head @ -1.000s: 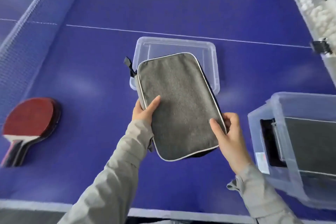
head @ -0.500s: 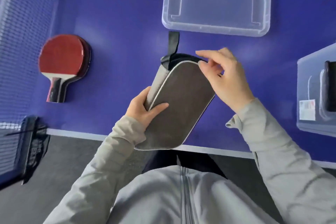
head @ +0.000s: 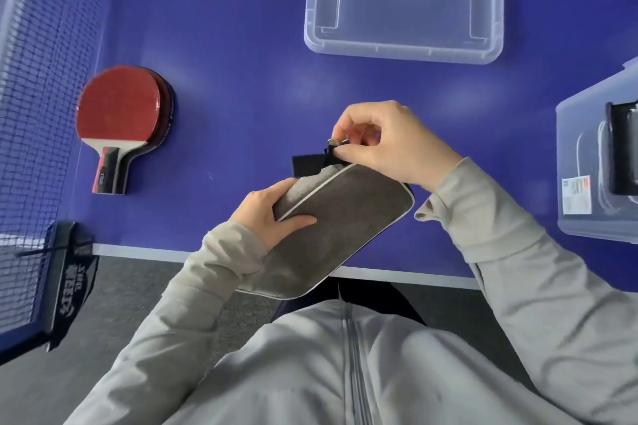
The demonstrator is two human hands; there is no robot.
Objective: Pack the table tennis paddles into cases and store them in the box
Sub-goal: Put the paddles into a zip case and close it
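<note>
- Head view: my right hand's (head: 390,145) fingertips (head: 345,151) are curled in, and thumb and forefinger pinch the small zipper pull (head: 333,142) at the top corner of the case (head: 341,217).
- A black strap (head: 307,164) sticks out to the left from that same corner, just beside the pull.
- My left hand (head: 272,217) grips the case's left long edge, with the thumb lying flat across the grey face and the other fingers wrapped round the side.
- That grey case with pale piping is tilted, its top end over the table (head: 241,79) and its lower end hanging out past the near edge toward my grey jacket (head: 345,373).
- I cannot tell how far the zip is closed.
- Two paddles (head: 119,107) lie stacked, red face up, near the table's left side beside the net (head: 34,79), with their handles pointing at the near edge.
- The net's black clamp (head: 69,272) sits at the near left corner.
- A clear lid (head: 404,52) lies toward the far edge, well apart from my hands.
- The clear box (head: 580,155) stands at the right edge, with a white label (head: 576,195) on its wall and something dark inside.
</note>
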